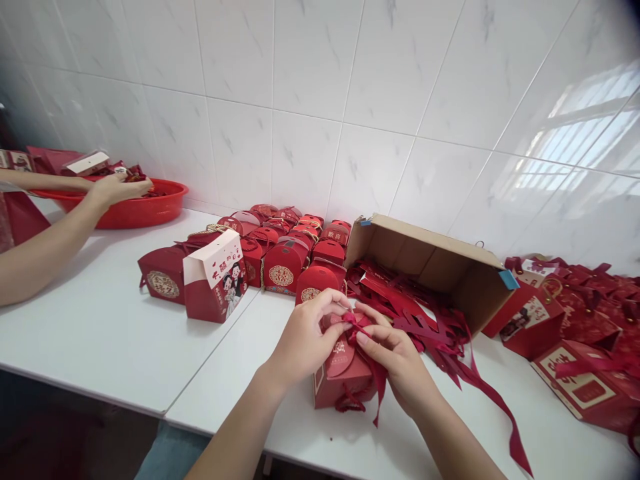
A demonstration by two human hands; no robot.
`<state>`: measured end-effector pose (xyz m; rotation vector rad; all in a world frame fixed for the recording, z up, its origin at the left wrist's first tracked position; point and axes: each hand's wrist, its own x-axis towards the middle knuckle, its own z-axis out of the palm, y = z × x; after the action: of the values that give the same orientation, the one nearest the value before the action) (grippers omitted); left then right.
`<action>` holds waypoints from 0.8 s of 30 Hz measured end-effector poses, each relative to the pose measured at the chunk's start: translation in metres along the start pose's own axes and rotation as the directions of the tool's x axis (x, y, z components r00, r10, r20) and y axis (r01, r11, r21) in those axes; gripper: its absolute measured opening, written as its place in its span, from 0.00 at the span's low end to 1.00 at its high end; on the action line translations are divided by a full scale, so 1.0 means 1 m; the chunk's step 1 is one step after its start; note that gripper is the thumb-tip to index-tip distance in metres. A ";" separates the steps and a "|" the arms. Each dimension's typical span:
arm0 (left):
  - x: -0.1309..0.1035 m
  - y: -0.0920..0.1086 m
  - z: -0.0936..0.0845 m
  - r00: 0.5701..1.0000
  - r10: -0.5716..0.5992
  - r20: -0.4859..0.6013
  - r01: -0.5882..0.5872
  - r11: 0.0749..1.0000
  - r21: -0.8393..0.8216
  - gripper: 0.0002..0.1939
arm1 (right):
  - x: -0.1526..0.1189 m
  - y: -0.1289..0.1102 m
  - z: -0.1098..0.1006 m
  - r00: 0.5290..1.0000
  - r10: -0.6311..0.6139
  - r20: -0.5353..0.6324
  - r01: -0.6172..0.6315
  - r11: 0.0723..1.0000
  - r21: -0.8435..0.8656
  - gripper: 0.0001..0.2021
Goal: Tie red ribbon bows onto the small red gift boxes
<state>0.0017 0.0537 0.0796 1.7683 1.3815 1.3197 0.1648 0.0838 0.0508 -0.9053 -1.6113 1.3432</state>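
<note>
A red gift box (345, 373) with gold lettering stands on the white table in front of me. Over its top runs a dark red ribbon (379, 383), its loose tail hanging down the front. My left hand (310, 333) pinches the ribbon between thumb and fingers at the top of the box. From the other side my right hand (395, 353) also grips the ribbon, thumb and forefinger together, close to the left fingertips. The knot or loop between them is partly covered by my fingers. A red cord handle (350, 400) hangs at the box's front.
Behind my hands, a tipped cardboard box (425, 260) spills red ribbons (435, 333). Several red gift boxes (281, 267) stand in rows by the wall; more ribboned boxes (590, 380) are at right. At far left, a co-worker's hands (117, 190) are over a red basin (145, 215).
</note>
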 end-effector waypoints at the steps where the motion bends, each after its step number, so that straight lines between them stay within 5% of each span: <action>1: 0.001 -0.001 0.002 1.000 0.002 -0.004 -0.002 1.000 -0.003 0.08 | 0.000 0.000 0.001 1.000 0.001 0.019 -0.001 1.000 0.003 0.15; 8: 0.002 -0.008 -0.002 0.998 0.012 -0.066 -0.010 1.000 0.022 0.09 | 0.000 0.003 0.004 0.998 -0.042 0.037 0.042 0.999 0.013 0.14; 13: -0.007 0.003 -0.018 0.991 -0.027 0.128 0.014 0.995 0.103 0.04 | 0.000 0.002 0.006 0.999 -0.039 0.015 0.039 0.999 -0.015 0.14; 20: -0.006 0.003 -0.012 0.985 -0.138 0.105 0.129 0.987 0.094 0.05 | 0.000 -0.009 -0.007 0.999 -0.016 0.032 0.020 0.991 -0.134 0.19; 24: -0.005 0.003 -0.014 0.981 -0.135 0.137 0.126 0.989 0.075 0.06 | 0.000 -0.016 -0.021 0.996 -0.076 0.036 0.083 0.950 -0.301 0.10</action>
<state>-0.0100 0.0459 0.0859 1.7457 1.4497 1.0701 0.1839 0.0887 0.0685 -0.9937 -1.8854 1.0719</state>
